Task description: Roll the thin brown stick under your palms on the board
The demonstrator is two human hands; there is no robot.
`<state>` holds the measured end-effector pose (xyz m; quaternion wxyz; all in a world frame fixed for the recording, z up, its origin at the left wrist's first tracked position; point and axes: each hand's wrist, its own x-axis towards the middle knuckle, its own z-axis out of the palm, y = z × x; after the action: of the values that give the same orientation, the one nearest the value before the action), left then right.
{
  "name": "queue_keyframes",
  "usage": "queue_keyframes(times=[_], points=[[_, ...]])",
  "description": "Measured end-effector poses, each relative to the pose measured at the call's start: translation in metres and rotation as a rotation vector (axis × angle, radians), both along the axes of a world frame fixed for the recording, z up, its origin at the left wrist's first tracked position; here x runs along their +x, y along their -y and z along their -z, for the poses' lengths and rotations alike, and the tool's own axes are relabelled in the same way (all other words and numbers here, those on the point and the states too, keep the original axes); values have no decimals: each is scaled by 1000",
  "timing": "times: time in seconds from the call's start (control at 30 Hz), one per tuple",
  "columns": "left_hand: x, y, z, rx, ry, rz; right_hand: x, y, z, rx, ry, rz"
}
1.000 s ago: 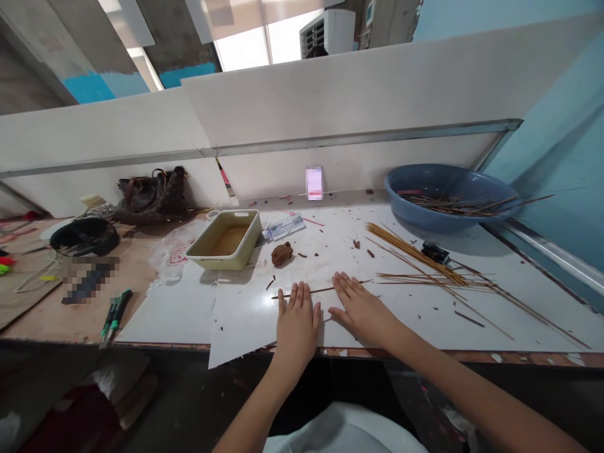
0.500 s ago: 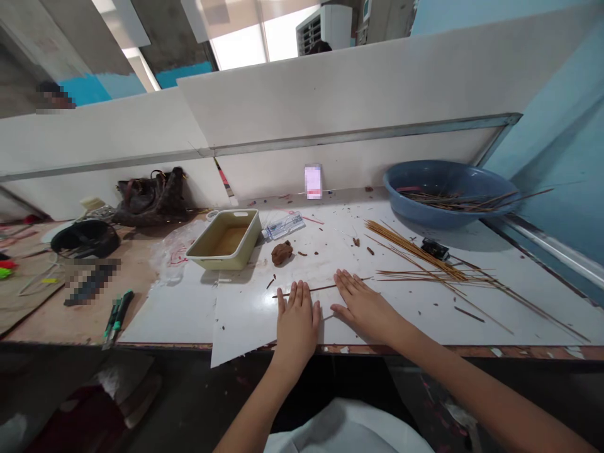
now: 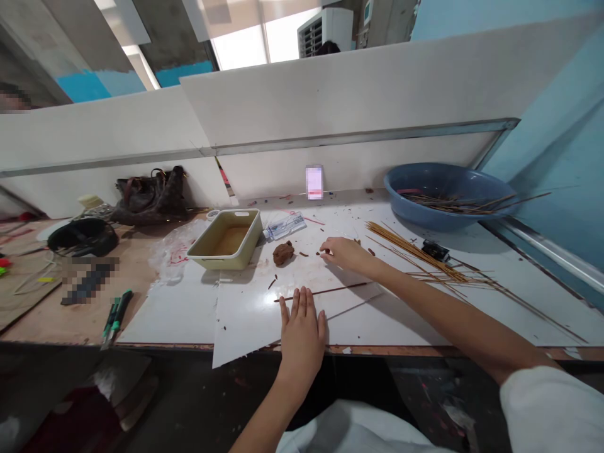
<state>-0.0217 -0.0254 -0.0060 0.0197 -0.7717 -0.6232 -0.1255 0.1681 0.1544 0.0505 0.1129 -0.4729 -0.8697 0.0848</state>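
My left hand point(image 3: 303, 322) lies flat on the white board, fingers stretched out over the near end of a thin stick coated in brown point(image 3: 340, 289). The stick runs rightward from under its fingertips, passing below my right forearm. Farther back, my right hand point(image 3: 346, 255) is lowered to the board with thumb and fingertips pinched around what looks like a small dark brown bit of clay. A brown clay lump point(image 3: 283, 253) sits to the left of it, with a few small rolled bits point(image 3: 304, 254) scattered around.
A cream tub point(image 3: 221, 261) of brownish contents stands left, beside a clear packet point(image 3: 286, 225). Bare sticks point(image 3: 415, 251) lie at right, before a blue basin point(image 3: 448, 217) holding more sticks. A phone point(image 3: 314, 182) leans on the partition. Green-handled cutters point(image 3: 116, 314) lie far left.
My right hand has lifted off the coated stick and moved back and left, its fingers going from flat to pinched. My left hand stays flat, slightly nearer me.
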Motion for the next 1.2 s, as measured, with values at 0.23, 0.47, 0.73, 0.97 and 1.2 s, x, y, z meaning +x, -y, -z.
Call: queue_keyframes(times=[0.23, 0.47, 0.73, 0.97, 1.2], points=[[-1, 4, -2, -33, -48, -14, -22, -33, 23, -31, -83, -6], [-1, 5, -5, -50, -23, 10, 1, -6, 26, -43, -269, -25], [-2, 1, -7, -71, -12, 16, 54, 70, 35, -92, -425, -80], [-2, -5, -6, -94, -19, 6, 67, 84, 37, -37, -485, -17], [-1, -6, -8, -78, -17, -3, 57, 87, 41, 14, -436, -107]])
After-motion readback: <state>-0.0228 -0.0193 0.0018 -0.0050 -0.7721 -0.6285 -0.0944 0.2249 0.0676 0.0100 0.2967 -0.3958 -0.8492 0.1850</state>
